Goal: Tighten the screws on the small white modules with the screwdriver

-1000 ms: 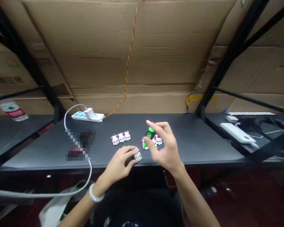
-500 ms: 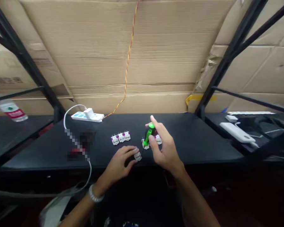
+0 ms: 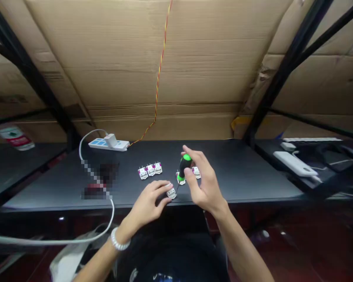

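My right hand [image 3: 204,184] grips a green-and-black screwdriver [image 3: 182,168], its thin tip slanting down to a small white connector block [image 3: 171,192]. My left hand [image 3: 148,203] pinches that block against the black table [image 3: 253,176] near the front edge. Three white-and-purple blocks [image 3: 150,170] lie in a row just behind my left hand. Further blocks [image 3: 195,172] are partly hidden behind my right hand.
A white power strip [image 3: 108,144] with a plugged charger and white cable [image 3: 85,156] lies at the back left. A blurred dark object [image 3: 101,180] sits left of the blocks. Cardboard [image 3: 164,70] walls the back. White devices [image 3: 294,164] rest on the right shelf, a bottle [image 3: 13,135] on the left.
My right hand has closed its fingers round the screwdriver handle and tilted the tool more upright over the block. The left hand has stayed on the block.
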`<state>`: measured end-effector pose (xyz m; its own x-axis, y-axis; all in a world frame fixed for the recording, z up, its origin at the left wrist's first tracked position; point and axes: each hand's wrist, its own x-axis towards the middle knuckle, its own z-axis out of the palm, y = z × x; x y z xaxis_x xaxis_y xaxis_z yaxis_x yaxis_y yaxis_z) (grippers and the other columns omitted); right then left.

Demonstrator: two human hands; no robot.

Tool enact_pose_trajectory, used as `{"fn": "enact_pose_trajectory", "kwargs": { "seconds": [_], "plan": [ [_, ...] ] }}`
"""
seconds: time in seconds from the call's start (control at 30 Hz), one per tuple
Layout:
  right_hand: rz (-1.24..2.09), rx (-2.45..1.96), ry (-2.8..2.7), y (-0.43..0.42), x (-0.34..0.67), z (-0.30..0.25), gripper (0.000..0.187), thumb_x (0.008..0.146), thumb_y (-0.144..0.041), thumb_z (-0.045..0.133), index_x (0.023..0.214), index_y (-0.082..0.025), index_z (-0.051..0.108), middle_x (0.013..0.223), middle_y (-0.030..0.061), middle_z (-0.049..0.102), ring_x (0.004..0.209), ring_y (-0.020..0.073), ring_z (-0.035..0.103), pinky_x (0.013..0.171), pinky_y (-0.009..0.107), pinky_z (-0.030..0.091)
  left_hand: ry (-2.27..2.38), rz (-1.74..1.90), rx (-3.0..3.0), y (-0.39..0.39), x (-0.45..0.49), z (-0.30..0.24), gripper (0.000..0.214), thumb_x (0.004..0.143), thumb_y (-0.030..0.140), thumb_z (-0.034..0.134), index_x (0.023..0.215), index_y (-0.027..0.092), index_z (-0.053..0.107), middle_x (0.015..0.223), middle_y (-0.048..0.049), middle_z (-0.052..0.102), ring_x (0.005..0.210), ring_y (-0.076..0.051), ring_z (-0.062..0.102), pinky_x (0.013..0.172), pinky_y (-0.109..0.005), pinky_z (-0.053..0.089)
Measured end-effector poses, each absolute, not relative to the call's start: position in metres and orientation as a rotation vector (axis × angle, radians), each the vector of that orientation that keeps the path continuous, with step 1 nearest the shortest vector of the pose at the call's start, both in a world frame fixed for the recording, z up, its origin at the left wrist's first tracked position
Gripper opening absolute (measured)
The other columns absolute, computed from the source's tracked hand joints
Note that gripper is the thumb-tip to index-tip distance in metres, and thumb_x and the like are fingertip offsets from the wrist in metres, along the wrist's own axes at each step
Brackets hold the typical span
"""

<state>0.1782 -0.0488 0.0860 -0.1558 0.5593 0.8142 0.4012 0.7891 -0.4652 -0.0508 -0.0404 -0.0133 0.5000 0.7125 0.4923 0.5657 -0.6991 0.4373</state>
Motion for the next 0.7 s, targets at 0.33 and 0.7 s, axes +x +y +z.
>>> {"fn": "enact_pose_trajectory", "kwargs": {
  "seconds": [0.33,0.7],
  "plan": [
    [0.179,-0.772,-1.761,-0.0489,0.1813,0.0875,0.057,0.104,-0.018,0.05,0.16,-0.027,0.049,0.133,0.0114,0.069,0.118,0.0256,0.069,0.103,0.047,0.06,1.098,0.975,2.521,-0.0405,-0.0506,-0.0112,0.033,0.103,0.026,0.068,0.136,0.025,0.073,0.137,-0.0117,0.074,0.124,-0.03,0.071,0.11,-0.051,0.06],
    [0.174,-0.792,-1.764,-0.047,0.1842,0.0872,0.059,0.104,-0.017,0.049,0.162,-0.028,0.047,0.138,0.0127,0.067,0.124,0.0267,0.068,0.107,0.049,0.059,1.107,0.969,2.523,-0.0412,-0.0504,-0.0106,0.034,0.103,0.026,0.068,0.137,0.025,0.073,0.137,-0.0114,0.074,0.124,-0.03,0.072,0.109,-0.05,0.06]
  ]
}}
